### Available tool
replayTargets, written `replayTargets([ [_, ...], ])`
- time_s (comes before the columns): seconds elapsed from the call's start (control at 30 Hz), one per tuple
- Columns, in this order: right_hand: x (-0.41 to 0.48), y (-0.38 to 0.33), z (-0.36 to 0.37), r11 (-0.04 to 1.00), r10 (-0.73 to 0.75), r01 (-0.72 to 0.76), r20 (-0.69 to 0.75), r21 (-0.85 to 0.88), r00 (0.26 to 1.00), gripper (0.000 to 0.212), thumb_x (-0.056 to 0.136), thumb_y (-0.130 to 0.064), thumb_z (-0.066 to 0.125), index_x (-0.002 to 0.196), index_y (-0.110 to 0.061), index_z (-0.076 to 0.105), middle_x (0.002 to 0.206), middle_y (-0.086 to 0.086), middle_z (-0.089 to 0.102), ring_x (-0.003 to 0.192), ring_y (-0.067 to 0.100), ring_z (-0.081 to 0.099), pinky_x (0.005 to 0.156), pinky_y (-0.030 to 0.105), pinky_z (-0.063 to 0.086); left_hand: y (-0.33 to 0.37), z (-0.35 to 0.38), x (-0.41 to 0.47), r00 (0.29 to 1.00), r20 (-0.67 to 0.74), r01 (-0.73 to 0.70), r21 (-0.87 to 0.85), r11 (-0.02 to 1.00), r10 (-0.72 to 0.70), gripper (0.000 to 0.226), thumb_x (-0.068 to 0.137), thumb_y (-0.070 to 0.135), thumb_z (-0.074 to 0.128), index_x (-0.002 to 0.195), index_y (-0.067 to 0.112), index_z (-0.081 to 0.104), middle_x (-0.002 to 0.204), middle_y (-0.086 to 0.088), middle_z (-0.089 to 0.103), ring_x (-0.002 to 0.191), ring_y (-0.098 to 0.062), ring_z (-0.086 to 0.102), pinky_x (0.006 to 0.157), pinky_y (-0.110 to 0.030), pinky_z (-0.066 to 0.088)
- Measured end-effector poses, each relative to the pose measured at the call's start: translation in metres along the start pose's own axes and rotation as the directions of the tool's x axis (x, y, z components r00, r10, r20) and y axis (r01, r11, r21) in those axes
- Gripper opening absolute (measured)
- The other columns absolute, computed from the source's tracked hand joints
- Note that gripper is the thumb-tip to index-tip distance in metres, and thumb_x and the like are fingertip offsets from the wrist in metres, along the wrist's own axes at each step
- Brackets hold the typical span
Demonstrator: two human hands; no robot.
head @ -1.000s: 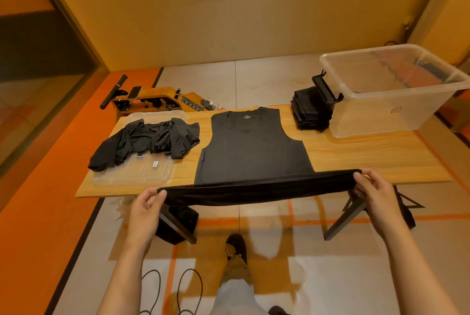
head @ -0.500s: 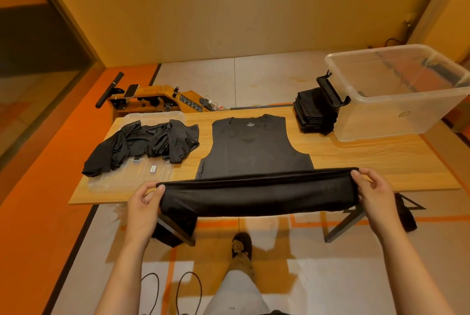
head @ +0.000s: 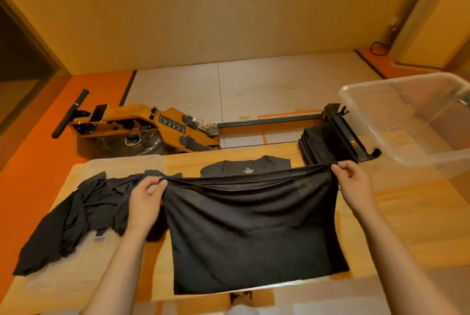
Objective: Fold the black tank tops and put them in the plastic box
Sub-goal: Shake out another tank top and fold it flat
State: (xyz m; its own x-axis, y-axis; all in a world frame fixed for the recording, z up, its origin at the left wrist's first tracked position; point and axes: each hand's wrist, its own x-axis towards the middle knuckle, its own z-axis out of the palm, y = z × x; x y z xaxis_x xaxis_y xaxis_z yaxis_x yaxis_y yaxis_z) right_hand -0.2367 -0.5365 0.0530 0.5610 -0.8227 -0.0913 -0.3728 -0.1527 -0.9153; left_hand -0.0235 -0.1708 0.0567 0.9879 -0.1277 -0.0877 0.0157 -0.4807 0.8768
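The tank top [head: 251,233] lies lengthwise on the counter [head: 407,225], collar pointing away. The left hand [head: 146,202] and right hand [head: 353,185] pinch its hem corners, now carried from the near edge toward the collar.

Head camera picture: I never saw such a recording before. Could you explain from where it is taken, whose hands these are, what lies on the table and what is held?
No machine is here: a person works with bare hands, and the camera sits on the person's head, looking forward and down. The left hand and the right hand pinch the two ends of one edge of a black fabric tank top, held up above the rest, which lies on the light wooden table. At the left is a loose pile of black tops; far right, a stack of folded black tops beside a clear plastic box.
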Motion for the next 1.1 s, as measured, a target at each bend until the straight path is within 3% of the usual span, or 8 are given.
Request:
replayTargets([
  [0.1, 0.06, -0.015, 0.031, 0.984, -0.01, -0.003, -0.07, -0.177, 0.997, 0.012, 0.097, -0.024, 0.054, 0.102, -0.016, 0.062, 0.084, 0.003, 0.062, 0.083, 0.023, 0.059, 0.072, 0.033, 0.042, 0.016, 0.03, 0.066, 0.997, 0.034, 0.062, 0.029, 0.998, -0.063, 0.024, 0.096, 0.022, 0.057, 0.116, 0.008, 0.06, 0.106, -0.014, 0.067, 0.103, -0.029, 0.06, 0.091, -0.04, 0.045],
  [0.2, 0.074, -0.021, 0.056, 0.942, -0.022, 0.0, -0.061, -0.335, 0.998, 0.04, 0.095, -0.021, 0.055, 0.133, -0.008, 0.047, 0.118, 0.009, 0.058, 0.111, 0.025, 0.055, 0.092, 0.038, 0.043, 0.014, 0.055, 0.092, 0.992, 0.088, 0.081, 0.092, 0.992, -0.089, 0.043, 0.096, 0.021, 0.057, 0.136, 0.01, 0.045, 0.134, -0.015, 0.055, 0.124, -0.029, 0.051, 0.105, -0.04, 0.038],
  [0.43, -0.023, 0.066, 0.079, 0.69, -0.233, 0.331, 0.236, -0.644, 0.943, 0.049, 0.087, -0.017, 0.066, 0.134, -0.008, 0.052, 0.143, 0.012, 0.046, 0.137, 0.026, 0.036, 0.111, 0.037, 0.03, -0.06, 0.08, -0.01, 0.956, 0.258, -0.236, 0.379, 0.895, 0.142, 0.06, 0.097, 0.035, 0.05, 0.151, 0.019, 0.029, 0.155, 0.003, 0.03, 0.144, -0.014, 0.023, 0.118, -0.032, 0.019],
  [0.6, -0.081, 0.121, 0.065, 0.53, -0.213, 0.435, 0.383, -0.728, 0.899, 0.054, 0.092, -0.037, 0.048, 0.142, -0.015, 0.044, 0.149, 0.005, 0.04, 0.143, 0.02, 0.019, 0.119, 0.037, 0.016, -0.124, 0.078, -0.092, 0.792, 0.575, -0.54, 0.502, 0.676, 0.206, 0.069, 0.097, 0.057, 0.025, 0.154, 0.021, 0.014, 0.16, 0.002, 0.017, 0.149, -0.011, 0.004, 0.115, -0.024, 0.005],
  [0.73, -0.1, 0.145, 0.045, 0.497, -0.12, 0.434, 0.436, -0.751, 0.892, 0.063, 0.099, -0.054, 0.015, 0.15, -0.019, 0.021, 0.155, 0.004, 0.027, 0.148, 0.017, -0.002, 0.117, 0.033, 0.0, -0.15, 0.064, -0.121, 0.807, 0.569, -0.532, 0.583, 0.614, 0.158, 0.075, 0.096, 0.064, 0.02, 0.155, 0.02, 0.004, 0.163, -0.001, 0.004, 0.149, -0.013, -0.002, 0.117, -0.028, -0.001],
  [0.93, -0.128, 0.164, 0.022, 0.471, -0.101, 0.493, 0.51, -0.732, 0.854, 0.096, 0.083, -0.081, 0.028, 0.155, -0.022, 0.007, 0.159, 0.007, 0.017, 0.148, 0.024, 0.005, 0.117, 0.037, 0.001, -0.165, 0.049, -0.157, 0.836, 0.535, -0.516, 0.688, 0.51, 0.123, 0.093, 0.085, 0.07, 0.039, 0.155, 0.017, 0.01, 0.161, -0.005, 0.015, 0.149, -0.019, 0.003, 0.117, -0.032, 0.001],
  [1.03, -0.139, 0.172, 0.008, 0.397, -0.18, 0.579, 0.558, -0.712, 0.81, 0.095, 0.084, -0.061, 0.053, 0.155, -0.02, 0.004, 0.159, 0.009, 0.016, 0.147, 0.025, 0.007, 0.118, 0.039, 0.005, -0.165, 0.038, -0.17, 0.827, 0.516, -0.552, 0.67, 0.496, 0.224, 0.058, 0.1, 0.046, 0.031, 0.15, 0.018, 0.026, 0.154, -0.001, 0.028, 0.145, -0.02, 0.023, 0.118, -0.026, 0.002],
  [1.1, -0.146, 0.174, 0.002, 0.393, -0.217, 0.579, 0.539, -0.715, 0.814, 0.115, 0.063, -0.008, 0.082, 0.153, -0.021, 0.012, 0.152, 0.012, 0.034, 0.145, 0.024, 0.009, 0.116, 0.041, 0.021, -0.159, 0.035, -0.177, 0.858, 0.428, -0.508, 0.629, 0.588, 0.284, 0.06, 0.089, 0.001, 0.06, 0.144, 0.016, 0.041, 0.147, 0.002, 0.038, 0.137, -0.016, 0.037, 0.116, -0.02, 0.007],
])
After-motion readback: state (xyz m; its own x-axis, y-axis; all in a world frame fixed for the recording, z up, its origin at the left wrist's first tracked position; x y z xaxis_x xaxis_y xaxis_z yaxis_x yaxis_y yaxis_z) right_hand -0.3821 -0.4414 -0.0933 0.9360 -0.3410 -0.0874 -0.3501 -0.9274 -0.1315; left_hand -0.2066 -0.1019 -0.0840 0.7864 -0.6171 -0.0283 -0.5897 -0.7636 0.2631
